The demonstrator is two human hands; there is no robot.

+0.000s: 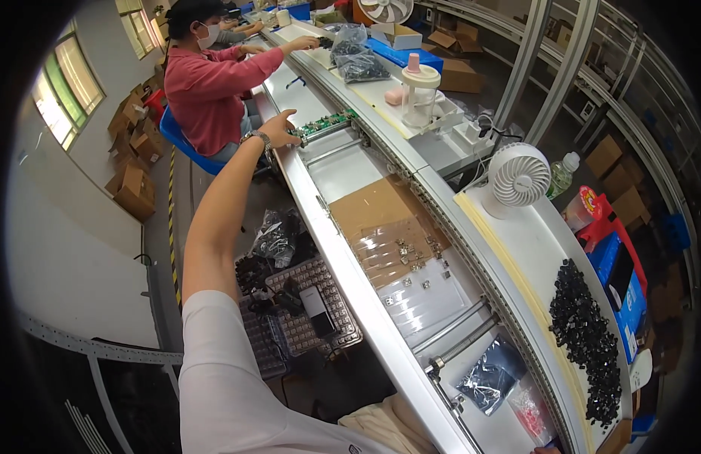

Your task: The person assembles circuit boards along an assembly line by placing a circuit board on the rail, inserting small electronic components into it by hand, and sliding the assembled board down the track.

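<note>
The green board point(327, 123) is set across the line point(341, 178), at the far end of the reach. The left hand point(276, 132) is stretched out to its left end, open, with the fingers spread; whether the board is touched cannot be told. Only a sliver of the right hand point(548, 450) is shown at the lower edge, so its state cannot be told.

Between the body and the board, the line is crossed by bars point(450, 325) and partly covered by cardboard point(369, 203) and a clear sheet point(377, 251), over which small metal parts point(426, 284) are strewn. Nearer, a dark bag point(492, 374) and a pink bag point(530, 410) are laid side by side. The right-hand shelf is occupied by a fan point(519, 175) and a heap of black pieces point(585, 340). Beyond the hand, a co-worker point(214, 76) is seated; below the line, a tray point(339, 306) is placed.
</note>
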